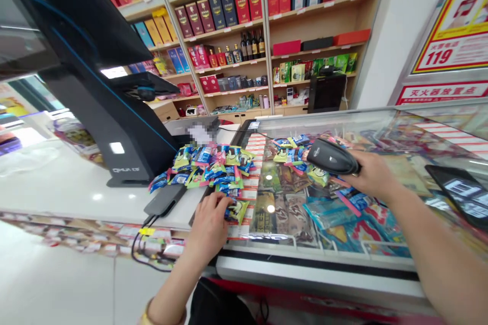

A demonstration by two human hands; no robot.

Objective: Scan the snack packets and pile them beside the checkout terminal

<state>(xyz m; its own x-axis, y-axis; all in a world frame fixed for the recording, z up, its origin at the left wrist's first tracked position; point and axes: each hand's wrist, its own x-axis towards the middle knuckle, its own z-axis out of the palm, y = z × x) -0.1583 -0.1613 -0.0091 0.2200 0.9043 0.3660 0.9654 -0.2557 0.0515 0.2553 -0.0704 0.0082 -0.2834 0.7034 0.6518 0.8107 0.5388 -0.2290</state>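
- Left hand [211, 218] is touching a green packet [238, 212]; gripping or not, I cannot tell.
- Beyond it, packets [213, 168] are lying piled.
- Right hand [370, 172] is gripping a scanner [331, 156], hiding its handle.
- Rightward, the frame is cropping a dark device [455, 190].

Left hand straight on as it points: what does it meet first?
The left hand would probably meet the near edge of the packet heap first; a green packet lies close beside it, contact hard to judge.
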